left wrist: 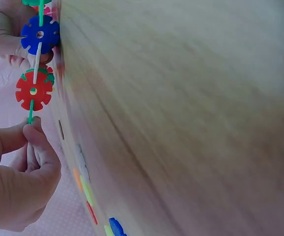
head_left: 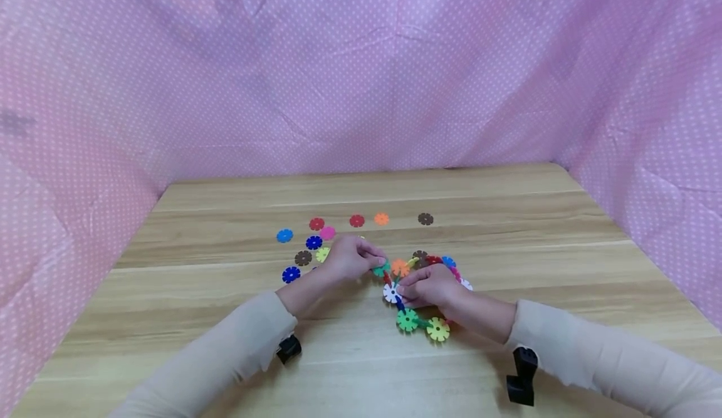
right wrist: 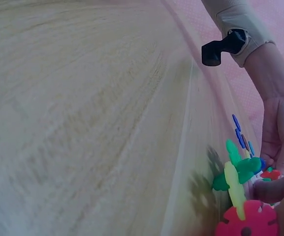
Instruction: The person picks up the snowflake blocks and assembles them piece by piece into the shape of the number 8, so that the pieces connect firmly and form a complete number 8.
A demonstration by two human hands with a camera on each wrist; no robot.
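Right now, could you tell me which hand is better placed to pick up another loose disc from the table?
Left, probably. The left hand pinches only a green disc at the chain's end and lies beside the loose discs. The right hand steadies the chain, farther away.

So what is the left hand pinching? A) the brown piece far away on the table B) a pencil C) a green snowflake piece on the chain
C: the left hand pinches a green snowflake piece at the end of the chain.

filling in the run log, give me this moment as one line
left hand: pinches green disc edge | right hand: holds snowflake disc chain | loose discs on wooden table
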